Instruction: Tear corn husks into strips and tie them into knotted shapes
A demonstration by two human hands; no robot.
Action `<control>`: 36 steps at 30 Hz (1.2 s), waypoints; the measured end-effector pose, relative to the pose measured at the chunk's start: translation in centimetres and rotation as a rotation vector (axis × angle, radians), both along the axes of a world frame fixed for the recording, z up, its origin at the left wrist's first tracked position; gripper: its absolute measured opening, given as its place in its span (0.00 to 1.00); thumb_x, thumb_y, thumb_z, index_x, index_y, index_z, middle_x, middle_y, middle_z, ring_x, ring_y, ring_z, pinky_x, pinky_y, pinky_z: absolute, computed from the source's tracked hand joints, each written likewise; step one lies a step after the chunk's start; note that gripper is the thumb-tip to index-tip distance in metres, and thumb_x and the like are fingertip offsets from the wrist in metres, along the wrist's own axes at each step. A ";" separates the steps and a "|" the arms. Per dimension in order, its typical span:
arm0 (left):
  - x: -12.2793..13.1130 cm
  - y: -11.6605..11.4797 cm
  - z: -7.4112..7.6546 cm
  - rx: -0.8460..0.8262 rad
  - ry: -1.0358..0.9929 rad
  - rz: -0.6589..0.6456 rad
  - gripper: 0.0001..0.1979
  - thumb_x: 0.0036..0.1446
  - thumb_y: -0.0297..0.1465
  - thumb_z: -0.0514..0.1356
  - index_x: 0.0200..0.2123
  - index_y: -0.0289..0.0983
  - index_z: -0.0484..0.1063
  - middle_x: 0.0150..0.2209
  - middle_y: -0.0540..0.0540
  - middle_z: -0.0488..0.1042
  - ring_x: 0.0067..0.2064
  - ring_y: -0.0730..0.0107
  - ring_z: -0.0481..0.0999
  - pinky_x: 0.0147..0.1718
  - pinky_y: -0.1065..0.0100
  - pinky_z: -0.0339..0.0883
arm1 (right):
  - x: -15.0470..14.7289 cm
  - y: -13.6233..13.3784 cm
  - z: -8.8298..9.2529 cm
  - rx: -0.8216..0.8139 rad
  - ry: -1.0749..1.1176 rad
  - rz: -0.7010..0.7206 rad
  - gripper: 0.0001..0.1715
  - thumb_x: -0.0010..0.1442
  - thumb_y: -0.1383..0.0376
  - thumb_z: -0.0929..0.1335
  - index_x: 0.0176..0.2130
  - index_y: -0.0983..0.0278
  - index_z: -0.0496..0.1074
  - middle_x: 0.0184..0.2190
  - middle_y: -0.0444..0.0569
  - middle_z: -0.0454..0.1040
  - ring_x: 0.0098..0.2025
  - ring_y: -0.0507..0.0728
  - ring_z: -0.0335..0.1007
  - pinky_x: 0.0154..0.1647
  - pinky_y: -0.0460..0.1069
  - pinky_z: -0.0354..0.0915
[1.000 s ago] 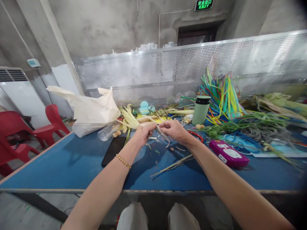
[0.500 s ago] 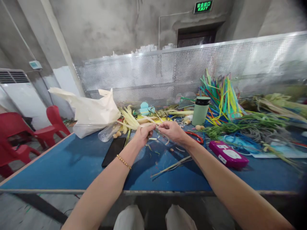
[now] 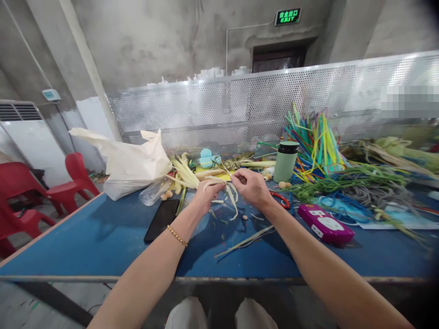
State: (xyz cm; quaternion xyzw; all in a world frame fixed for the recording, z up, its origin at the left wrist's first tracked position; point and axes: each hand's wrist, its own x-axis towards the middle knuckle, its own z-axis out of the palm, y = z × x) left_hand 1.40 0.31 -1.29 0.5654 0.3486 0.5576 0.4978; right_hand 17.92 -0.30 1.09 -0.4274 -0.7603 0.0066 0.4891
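My left hand (image 3: 208,195), with a beaded bracelet at the wrist, is closed on a pale husk strip (image 3: 234,206). The strip arches over the fingers and its loose ends dangle to the right. Just beside it my right hand (image 3: 253,188) is closed in a pinch, and a thin strand (image 3: 226,168) seems to rise from its fingertips; how it joins the strip is too small to tell. Behind my left hand lies a bundle of pale yellow husks (image 3: 187,173). Scraps and thin dry stalks (image 3: 245,242) lie on the blue table (image 3: 113,246) below.
A white plastic bag (image 3: 135,167), clear bottle (image 3: 151,194) and black phone (image 3: 162,220) are at left. To the right are a green tumbler (image 3: 285,163), red-handled tool (image 3: 281,200), purple box (image 3: 325,224), colourful strips (image 3: 324,141) and green strands (image 3: 350,180). Perforated metal panel (image 3: 206,109) stands behind.
My right hand has moved slightly up and turned so its back shows more, a little apart from the left. The husk strip now curls over my left fingers with its ends hanging.
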 end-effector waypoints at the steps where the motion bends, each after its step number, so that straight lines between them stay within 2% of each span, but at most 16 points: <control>1: 0.0 -0.1 0.0 0.018 0.029 0.000 0.09 0.41 0.31 0.66 0.18 0.35 0.69 0.19 0.52 0.60 0.22 0.78 0.54 0.22 0.69 0.43 | -0.1 -0.1 0.1 0.019 -0.003 0.042 0.10 0.60 0.65 0.67 0.34 0.65 0.78 0.29 0.49 0.76 0.29 0.53 0.66 0.33 0.47 0.60; 4: 0.1 -0.2 -0.1 0.109 0.144 0.002 0.06 0.43 0.29 0.65 0.20 0.34 0.72 0.20 0.51 0.63 0.24 0.76 0.56 0.24 0.70 0.48 | -0.5 -0.1 0.0 0.036 -0.081 0.201 0.09 0.59 0.66 0.69 0.38 0.63 0.80 0.29 0.48 0.73 0.30 0.53 0.65 0.34 0.47 0.60; 6: 0.2 -0.2 -0.2 0.164 0.217 0.006 0.03 0.42 0.28 0.65 0.22 0.34 0.75 0.20 0.51 0.65 0.25 0.75 0.58 0.26 0.70 0.50 | -0.8 0.0 -0.1 0.040 -0.105 0.244 0.08 0.57 0.67 0.70 0.36 0.63 0.81 0.27 0.46 0.69 0.31 0.53 0.64 0.35 0.48 0.60; 10: 0.4 -0.2 0.0 0.180 0.323 0.119 0.06 0.43 0.28 0.66 0.19 0.34 0.73 0.18 0.53 0.63 0.24 0.76 0.56 0.25 0.71 0.48 | -0.9 0.0 0.1 -0.025 -0.012 0.215 0.06 0.55 0.69 0.68 0.30 0.64 0.76 0.27 0.46 0.68 0.29 0.52 0.62 0.32 0.47 0.58; 13: 0.5 -0.5 0.4 0.156 0.373 0.192 0.04 0.45 0.28 0.65 0.23 0.33 0.77 0.18 0.53 0.65 0.23 0.76 0.57 0.25 0.70 0.49 | -0.6 -0.2 0.5 -0.127 0.073 0.176 0.05 0.53 0.68 0.66 0.27 0.65 0.71 0.24 0.43 0.68 0.25 0.50 0.60 0.28 0.47 0.56; 16: 0.6 -0.8 0.7 0.146 0.386 0.185 0.04 0.46 0.28 0.64 0.27 0.33 0.79 0.20 0.52 0.68 0.24 0.76 0.60 0.26 0.70 0.52 | -0.4 -0.5 0.8 -0.193 0.169 0.205 0.04 0.51 0.68 0.64 0.26 0.64 0.69 0.22 0.43 0.68 0.25 0.51 0.61 0.28 0.47 0.58; 20: 0.7 -1.0 0.8 0.127 0.350 0.154 0.06 0.48 0.31 0.65 0.26 0.33 0.78 0.21 0.52 0.69 0.25 0.75 0.61 0.27 0.70 0.54 | -0.5 -1.2 1.1 -0.305 0.323 0.277 0.06 0.53 0.65 0.65 0.26 0.63 0.68 0.20 0.42 0.69 0.23 0.51 0.65 0.26 0.47 0.61; 26: 0.6 -0.2 0.1 0.177 0.318 0.212 0.04 0.48 0.27 0.65 0.24 0.33 0.75 0.21 0.52 0.70 0.24 0.76 0.64 0.26 0.72 0.56 | -0.8 -1.0 0.9 -0.262 0.316 0.262 0.08 0.55 0.61 0.67 0.27 0.63 0.67 0.20 0.43 0.72 0.20 0.52 0.68 0.24 0.47 0.64; 30: 0.8 -0.3 0.2 0.040 0.178 0.139 0.04 0.52 0.26 0.63 0.26 0.34 0.70 0.23 0.49 0.75 0.19 0.77 0.66 0.21 0.72 0.56 | -0.9 -0.8 0.6 -0.242 0.320 0.295 0.04 0.55 0.63 0.67 0.32 0.62 0.67 0.21 0.43 0.73 0.21 0.53 0.71 0.24 0.47 0.67; 33: 0.9 -0.8 0.6 -0.022 0.067 0.105 0.06 0.51 0.25 0.64 0.27 0.33 0.68 0.23 0.47 0.77 0.20 0.74 0.71 0.20 0.73 0.56 | -1.0 -1.1 0.6 -0.266 0.305 0.298 0.04 0.55 0.64 0.67 0.33 0.61 0.67 0.17 0.41 0.71 0.20 0.54 0.71 0.23 0.47 0.67; 36: 0.9 -1.0 1.0 -0.030 -0.008 0.112 0.05 0.49 0.24 0.65 0.27 0.33 0.70 0.21 0.48 0.75 0.22 0.73 0.74 0.20 0.74 0.57 | -1.1 -1.2 0.6 -0.332 0.387 0.303 0.08 0.55 0.62 0.67 0.36 0.62 0.67 0.16 0.41 0.71 0.18 0.55 0.71 0.19 0.47 0.66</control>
